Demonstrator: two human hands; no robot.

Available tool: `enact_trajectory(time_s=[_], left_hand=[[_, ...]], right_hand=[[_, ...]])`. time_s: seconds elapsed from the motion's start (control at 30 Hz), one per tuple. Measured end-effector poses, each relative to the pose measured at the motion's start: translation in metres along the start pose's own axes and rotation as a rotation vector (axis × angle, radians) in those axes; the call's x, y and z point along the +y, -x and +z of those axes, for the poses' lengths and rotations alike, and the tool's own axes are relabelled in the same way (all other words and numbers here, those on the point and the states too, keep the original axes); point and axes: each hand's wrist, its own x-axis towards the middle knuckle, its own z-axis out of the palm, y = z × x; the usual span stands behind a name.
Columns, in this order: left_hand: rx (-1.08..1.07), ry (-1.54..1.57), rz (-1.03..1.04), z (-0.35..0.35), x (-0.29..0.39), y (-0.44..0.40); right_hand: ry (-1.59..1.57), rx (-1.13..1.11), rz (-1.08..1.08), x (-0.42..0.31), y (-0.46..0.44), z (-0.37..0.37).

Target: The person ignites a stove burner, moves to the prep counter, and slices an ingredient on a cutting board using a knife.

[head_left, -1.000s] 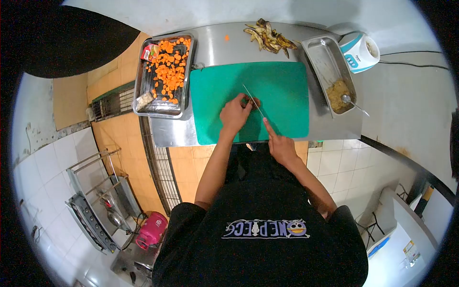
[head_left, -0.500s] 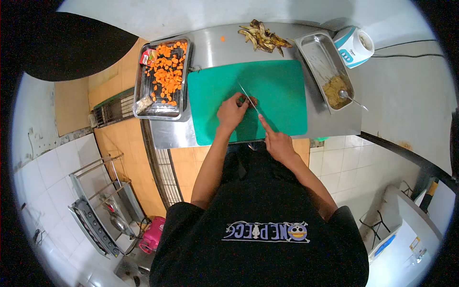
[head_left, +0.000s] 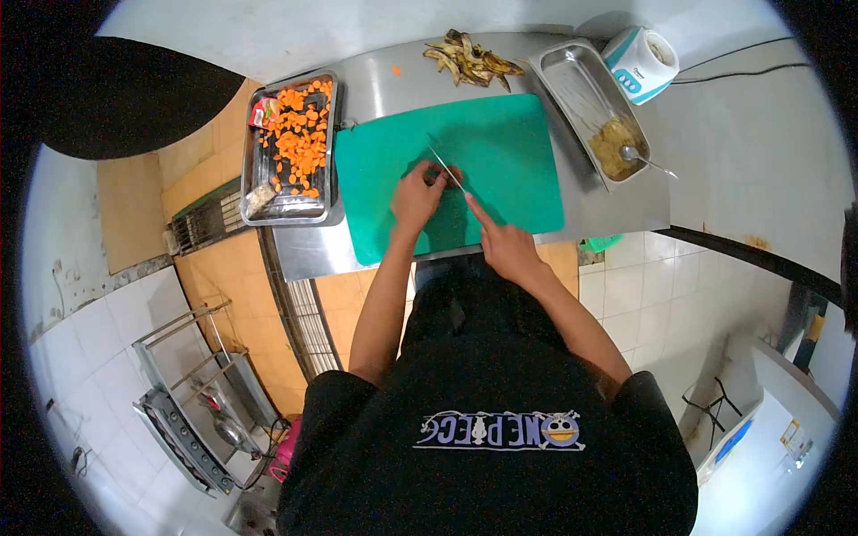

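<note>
On a green cutting board (head_left: pixel 500 143), my right hand (head_left: pixel 509 248) is closed round the handle of a knife (head_left: pixel 445 166), its index finger stretched along the back. The blade points away and to the left, across a small dark reddish-brown piece of food (head_left: pixel 454 175). My left hand (head_left: pixel 417 196) is closed on that piece from the left, fingertips close beside the blade. Its exact kind cannot be made out, as the fingers and the knife partly cover it.
Left of the board stands a metal tray (head_left: pixel 334 134) with chopped carrots (head_left: pixel 299 143) and a red packet (head_left: pixel 264 113). Banana peels (head_left: pixel 469 61) lie behind the board. To the right are a metal pan (head_left: pixel 565 79) of yellowish mash (head_left: pixel 612 147), a spoon (head_left: pixel 645 159) and a white-and-blue appliance (head_left: pixel 641 64).
The whole view has shifted slightly, with the board and trays a little further left and up. Both hands keep their hold on the knife and the dark piece.
</note>
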Motion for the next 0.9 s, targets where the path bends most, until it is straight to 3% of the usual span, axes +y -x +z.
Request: enact_trajectory(time_s=[0.07, 0.13, 0.47, 0.9], left_hand=[[0.016, -0.01, -0.003, -0.003, 0.004, 0.005], [0.033, -0.024, -0.011, -0.01, 0.013, 0.01], [0.005, -0.037, -0.074, -0.012, 0.012, 0.008], [0.041, -0.044, -0.03, -0.005, 0.005, 0.005]], right_hand=[[0.018, 0.042, -0.032, -0.002, 0.001, -0.003], [-0.002, -0.076, 0.057, -0.011, 0.002, -0.014], [0.057, -0.209, 0.076, -0.014, 0.011, -0.033], [0.1, -0.195, 0.106, -0.023, 0.035, -0.05]])
